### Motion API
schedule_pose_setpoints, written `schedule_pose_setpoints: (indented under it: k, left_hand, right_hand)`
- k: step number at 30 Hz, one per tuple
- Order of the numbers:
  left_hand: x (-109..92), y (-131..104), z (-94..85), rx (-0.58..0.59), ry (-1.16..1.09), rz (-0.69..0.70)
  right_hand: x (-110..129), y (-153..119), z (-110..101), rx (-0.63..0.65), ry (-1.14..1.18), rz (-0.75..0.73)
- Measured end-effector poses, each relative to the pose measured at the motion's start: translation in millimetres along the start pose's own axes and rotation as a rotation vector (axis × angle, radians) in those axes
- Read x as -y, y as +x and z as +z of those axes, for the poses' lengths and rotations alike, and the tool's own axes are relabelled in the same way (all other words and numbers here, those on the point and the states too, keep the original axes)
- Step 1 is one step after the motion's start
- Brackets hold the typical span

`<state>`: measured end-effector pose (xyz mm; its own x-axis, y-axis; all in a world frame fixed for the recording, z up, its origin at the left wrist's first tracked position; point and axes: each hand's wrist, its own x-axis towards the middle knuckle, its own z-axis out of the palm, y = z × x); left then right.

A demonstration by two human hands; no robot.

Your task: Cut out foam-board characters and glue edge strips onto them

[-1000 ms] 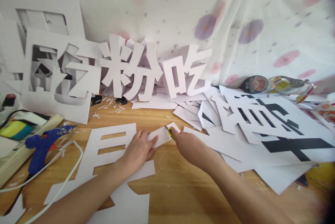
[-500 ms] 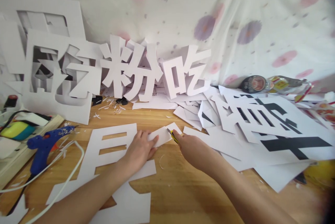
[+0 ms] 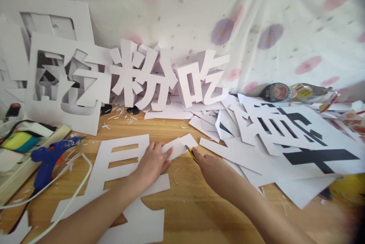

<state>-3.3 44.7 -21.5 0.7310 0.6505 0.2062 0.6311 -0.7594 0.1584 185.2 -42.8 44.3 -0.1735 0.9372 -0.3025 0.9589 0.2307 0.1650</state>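
Note:
A small white board strip [image 3: 181, 146] lies on the wooden table, with my left hand [image 3: 154, 160] closed on its left end, thumb on top. My right hand [image 3: 209, 164] grips a yellow and black craft knife [image 3: 193, 155], whose blade tip touches or hovers just over the strip near its right end. Beside and partly beneath my left forearm lies a large white cut-out character [image 3: 95, 171] with rectangular openings. A narrow white strip [image 3: 228, 152] is just right of my right hand.
White 3D characters [image 3: 162, 80] stand at the back. Cut-out sheets [image 3: 97, 118] lean at the left, above a blue glue gun [image 3: 45, 168] with a looping white cord [image 3: 89, 168]. Paper sheets with black shapes [image 3: 342, 137] cover the right, near a tape roll [image 3: 276, 92].
My right hand and the knife have shifted slightly right and toward me. My left hand and the strip have stayed in place.

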Motion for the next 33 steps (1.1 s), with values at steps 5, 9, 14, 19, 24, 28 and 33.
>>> schedule_pose_setpoints:
  k: [5, 9, 14, 19, 24, 28, 33]
  left_hand:
    - [0.7, -1.2, 1.3, -0.023, -0.032, -0.001]
    - [1.2, -1.0, 2.0, -0.018, -0.03, 0.005]
    - [1.6, -0.8, 2.6, -0.006, -0.021, -0.001]
    - [2.6, -1.3, 5.7, -0.032, -0.016, 0.001]
    - [1.9, -3.1, 8.2, -0.048, 0.01, -0.021]
    - [1.4, -3.3, 9.1, -0.043, 0.048, -0.022]
    - [2.3, -4.1, 9.0, -0.034, 0.047, -0.025]
  right_hand:
    - [2.1, -5.9, 20.0, 0.017, -0.122, -0.044]
    - [2.8, -8.1, 41.1, -0.061, -0.118, -0.039]
    - [10.4, -11.8, 38.5, -0.012, -0.144, 0.044]
    - [18.4, -15.3, 31.4, 0.068, -0.162, 0.086]
    - [21.3, -17.0, 30.4, 0.035, -0.101, 0.15]
    - [24.7, -18.5, 25.9, 0.1, -0.055, 0.191]
    - [21.2, -21.9, 30.0, 0.088, 0.033, 0.193]
